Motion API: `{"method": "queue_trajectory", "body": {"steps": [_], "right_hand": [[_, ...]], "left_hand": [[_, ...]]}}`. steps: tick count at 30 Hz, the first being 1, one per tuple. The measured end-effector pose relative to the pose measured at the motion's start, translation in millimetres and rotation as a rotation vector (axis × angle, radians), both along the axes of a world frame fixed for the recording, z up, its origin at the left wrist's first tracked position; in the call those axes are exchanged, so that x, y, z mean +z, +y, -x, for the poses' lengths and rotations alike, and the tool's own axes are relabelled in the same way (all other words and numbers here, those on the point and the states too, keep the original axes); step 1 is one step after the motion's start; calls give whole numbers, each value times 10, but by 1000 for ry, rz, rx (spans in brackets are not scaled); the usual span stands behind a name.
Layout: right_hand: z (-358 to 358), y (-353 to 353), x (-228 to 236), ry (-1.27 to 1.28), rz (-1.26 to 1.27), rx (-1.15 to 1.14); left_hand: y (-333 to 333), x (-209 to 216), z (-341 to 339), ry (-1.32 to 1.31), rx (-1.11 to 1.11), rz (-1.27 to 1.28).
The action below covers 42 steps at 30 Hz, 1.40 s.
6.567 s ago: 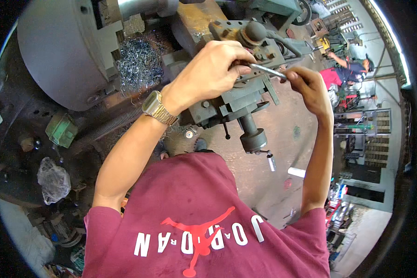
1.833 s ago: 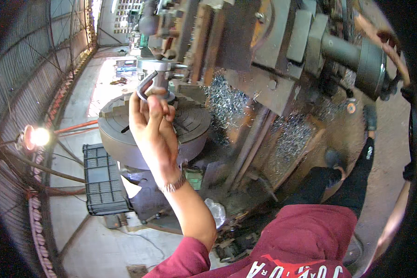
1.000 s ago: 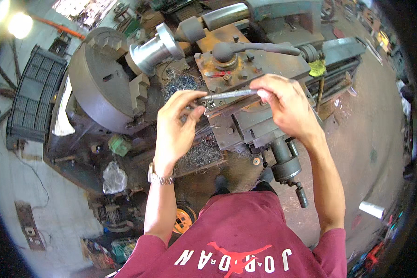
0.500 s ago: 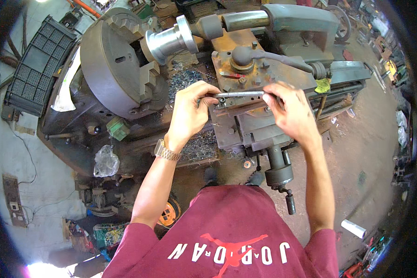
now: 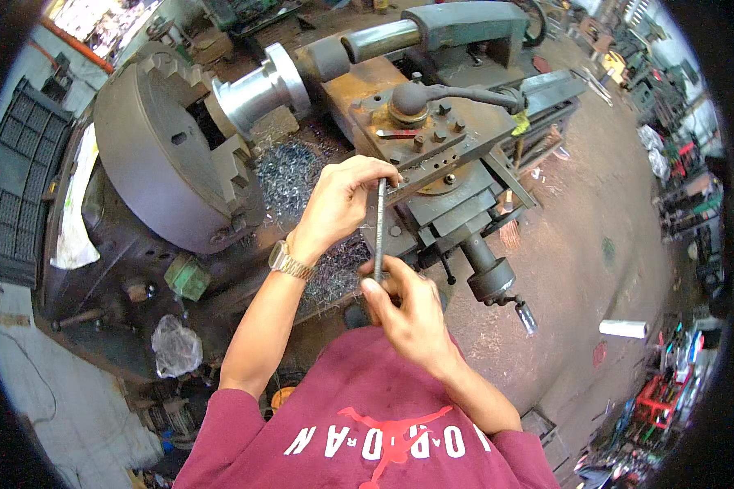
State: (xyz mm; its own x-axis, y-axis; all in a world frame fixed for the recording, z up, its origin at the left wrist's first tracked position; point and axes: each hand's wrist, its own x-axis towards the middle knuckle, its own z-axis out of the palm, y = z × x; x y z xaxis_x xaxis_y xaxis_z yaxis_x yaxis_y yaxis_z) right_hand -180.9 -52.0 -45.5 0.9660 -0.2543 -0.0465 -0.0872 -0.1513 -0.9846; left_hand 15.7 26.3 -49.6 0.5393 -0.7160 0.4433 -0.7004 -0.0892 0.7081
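A thin, straight grey metal bar [image 5: 380,230] stretches between my hands, pointing nearly straight away from me. My left hand [image 5: 338,200], a metal watch on its wrist, pinches the far end beside the lathe's tool post [image 5: 409,104]. Closer to my body, my right hand [image 5: 412,314] has its fingers closed round the near end. Beyond them, a shiny turned metal workpiece [image 5: 257,94] with a flanged end sits between the chuck jaws and the tailstock side. The large grey chuck [image 5: 159,155] is to the left.
Curled metal chips [image 5: 289,175] lie on the lathe bed below the workpiece. A handwheel with a crank [image 5: 491,279] juts out at the right of my right hand. A green block [image 5: 187,277] and a clear plastic bag [image 5: 176,346] are at the left. A white roll [image 5: 625,328] lies on the floor.
The bar has swung from lying left to right to pointing away from me. My right hand has come down and inward with its end; my left hand stays near the tool post. The view has turned.
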Motion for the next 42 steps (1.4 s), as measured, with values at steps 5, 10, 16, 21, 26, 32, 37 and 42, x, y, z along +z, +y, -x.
{"method": "queue_trajectory", "body": {"steps": [5,10,16,21,26,32,37,42], "right_hand": [[-511,170,-323,177,-404,275],[-1086,376,-376,56,-471,48],[-678,-287,-57,-79,131,641],[-462,-1229,409,107,522,359],[-789,-1939,493,-76,777,115],[-1058,-2231,261,-304,735,223],[-1104,-2288,227,-258,656,244],[-1135,-2278,286,-307,689,264]], "left_hand": [[376,242,40,131,49,-2],[650,331,73,68,180,-127],[905,417,88,-216,368,-86],[542,504,177,-200,264,-137],[-61,439,244,-71,213,-122],[-275,289,297,65,356,-162],[-278,235,329,84,377,-93],[-247,238,364,72,424,-101]]}}
